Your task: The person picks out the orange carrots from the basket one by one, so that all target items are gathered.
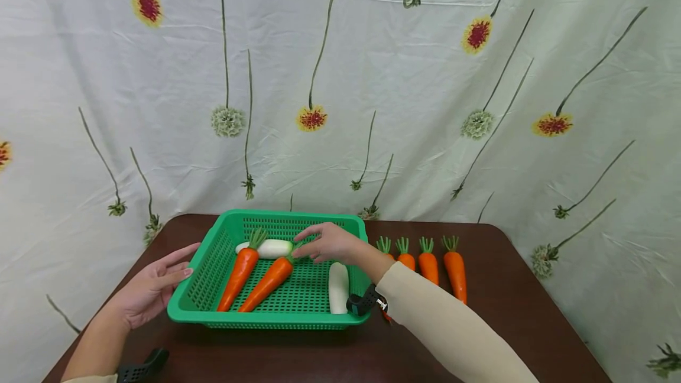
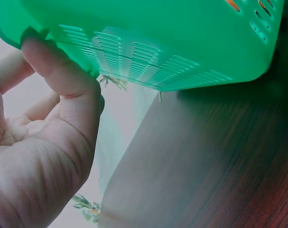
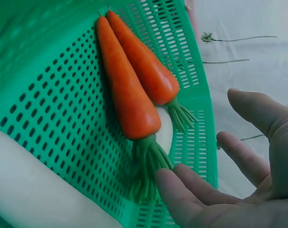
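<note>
A green plastic basket [image 1: 266, 319] holds two orange carrots [image 1: 243, 266] with green tops and two white radishes [image 1: 338, 288]. My left hand [image 1: 154, 288] is at the basket's left rim, its fingers fairly straight and thumb right at the edge; in the left wrist view the thumb [image 2: 63, 71] overlaps the green rim. Over the basket, my right hand [image 1: 330, 243] is spread with nothing in its grasp. Its fingertips come close to the green top of the nearer carrot [image 3: 129, 90], with a gap between thumb and fingers. One radish lies partly behind the carrots.
Several more carrots [image 1: 454, 268] lie in a row on the dark brown table [image 1: 511, 312], right of the basket and partly hidden by my right forearm. A white cloth [image 1: 340, 75] with printed flowers hangs behind the table.
</note>
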A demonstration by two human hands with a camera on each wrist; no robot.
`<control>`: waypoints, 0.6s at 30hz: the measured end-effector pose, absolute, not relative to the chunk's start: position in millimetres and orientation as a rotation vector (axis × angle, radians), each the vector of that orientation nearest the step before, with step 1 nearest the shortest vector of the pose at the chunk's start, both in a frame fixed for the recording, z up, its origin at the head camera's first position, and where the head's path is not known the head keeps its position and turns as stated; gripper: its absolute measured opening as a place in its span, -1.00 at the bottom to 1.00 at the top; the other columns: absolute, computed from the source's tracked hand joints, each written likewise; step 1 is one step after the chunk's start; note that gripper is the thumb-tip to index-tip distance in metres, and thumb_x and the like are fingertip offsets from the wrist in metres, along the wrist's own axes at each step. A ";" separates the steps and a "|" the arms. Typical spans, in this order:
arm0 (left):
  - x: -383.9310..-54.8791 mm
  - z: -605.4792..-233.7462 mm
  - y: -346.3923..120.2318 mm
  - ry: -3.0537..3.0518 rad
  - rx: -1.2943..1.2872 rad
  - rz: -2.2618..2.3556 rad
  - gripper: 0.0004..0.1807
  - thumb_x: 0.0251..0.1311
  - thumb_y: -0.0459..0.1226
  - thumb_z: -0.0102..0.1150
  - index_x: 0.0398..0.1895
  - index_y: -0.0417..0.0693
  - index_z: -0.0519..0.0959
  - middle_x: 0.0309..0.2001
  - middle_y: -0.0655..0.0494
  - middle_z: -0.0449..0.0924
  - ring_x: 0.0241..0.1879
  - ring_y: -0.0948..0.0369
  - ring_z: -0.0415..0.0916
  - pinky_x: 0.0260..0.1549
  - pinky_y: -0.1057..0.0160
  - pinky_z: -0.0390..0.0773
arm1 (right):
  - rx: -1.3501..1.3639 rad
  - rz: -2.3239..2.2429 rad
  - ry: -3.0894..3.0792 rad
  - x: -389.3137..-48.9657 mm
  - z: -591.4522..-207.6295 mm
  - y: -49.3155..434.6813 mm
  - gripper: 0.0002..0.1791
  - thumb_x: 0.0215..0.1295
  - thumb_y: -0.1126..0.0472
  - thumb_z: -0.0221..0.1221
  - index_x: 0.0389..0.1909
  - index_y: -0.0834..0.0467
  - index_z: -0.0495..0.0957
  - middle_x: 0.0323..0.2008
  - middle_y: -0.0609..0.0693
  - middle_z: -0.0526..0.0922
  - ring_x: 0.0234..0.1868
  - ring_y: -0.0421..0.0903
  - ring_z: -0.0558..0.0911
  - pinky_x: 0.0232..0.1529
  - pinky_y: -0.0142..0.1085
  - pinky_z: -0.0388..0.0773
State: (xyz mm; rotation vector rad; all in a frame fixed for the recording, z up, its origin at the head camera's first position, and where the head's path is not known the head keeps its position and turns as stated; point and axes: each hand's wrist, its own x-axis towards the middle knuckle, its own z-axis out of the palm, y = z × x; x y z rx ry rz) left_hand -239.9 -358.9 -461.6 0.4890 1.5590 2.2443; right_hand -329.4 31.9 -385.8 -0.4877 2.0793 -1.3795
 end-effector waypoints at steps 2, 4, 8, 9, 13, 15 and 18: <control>-239.8 -461.6 -359.4 1.562 0.487 2.241 -0.41 0.61 -0.47 -0.30 0.47 0.34 0.33 0.19 0.10 0.67 0.12 0.11 0.70 0.05 -0.03 0.69 | -0.483 -1.342 2.081 -328.9 -386.6 26.3 -0.47 0.25 0.19 0.44 0.25 0.13 0.60 0.40 0.20 0.44 0.24 0.27 0.59 0.29 0.11 0.58; -239.6 -461.6 -359.9 1.556 0.486 2.240 -0.41 0.61 -0.46 -0.30 0.47 0.34 0.33 0.19 0.10 0.67 0.13 0.11 0.70 0.05 -0.03 0.69 | -0.467 -1.315 2.069 -328.3 -386.4 21.3 -0.44 0.24 0.21 0.44 0.27 0.14 0.59 0.41 0.19 0.43 0.23 0.27 0.60 0.28 0.10 0.59; -239.3 -461.9 -360.6 1.542 0.492 2.241 -0.41 0.61 -0.46 -0.32 0.48 0.33 0.32 0.20 0.10 0.67 0.14 0.11 0.70 0.06 -0.03 0.69 | -0.412 -1.283 2.025 -327.9 -385.5 13.5 -0.43 0.25 0.21 0.43 0.30 0.11 0.57 0.40 0.20 0.43 0.28 0.29 0.57 0.33 0.10 0.56; -239.4 -462.0 -360.6 1.539 0.493 2.242 -0.41 0.61 -0.46 -0.32 0.48 0.33 0.32 0.20 0.09 0.66 0.14 0.11 0.70 0.07 -0.03 0.68 | -0.396 -1.281 2.012 -328.1 -385.4 12.2 -0.42 0.26 0.21 0.42 0.31 0.11 0.57 0.39 0.20 0.44 0.30 0.29 0.55 0.33 0.10 0.55; -239.6 -462.5 -360.4 1.542 0.493 2.243 -0.41 0.61 -0.46 -0.32 0.48 0.33 0.32 0.19 0.10 0.67 0.14 0.12 0.70 0.07 -0.03 0.68 | -0.361 -1.257 1.983 -331.0 -386.5 7.3 -0.40 0.26 0.18 0.43 0.33 0.08 0.55 0.30 0.18 0.53 0.32 0.30 0.54 0.35 0.10 0.53; -239.7 -462.8 -360.3 1.549 0.490 2.243 -0.41 0.61 -0.46 -0.31 0.47 0.33 0.33 0.19 0.10 0.67 0.14 0.12 0.70 0.06 -0.03 0.69 | -0.348 -1.245 1.973 -332.4 -387.0 4.8 -0.38 0.25 0.17 0.43 0.35 0.08 0.54 0.28 0.20 0.55 0.33 0.29 0.53 0.36 0.10 0.52; -240.2 -463.0 -359.9 1.551 0.492 2.244 -0.41 0.61 -0.47 -0.31 0.47 0.33 0.33 0.20 0.10 0.67 0.14 0.12 0.70 0.06 -0.02 0.69 | -0.313 -1.236 1.962 -334.6 -388.6 1.2 -0.35 0.24 0.18 0.44 0.36 0.09 0.51 0.29 0.26 0.53 0.35 0.30 0.51 0.38 0.11 0.51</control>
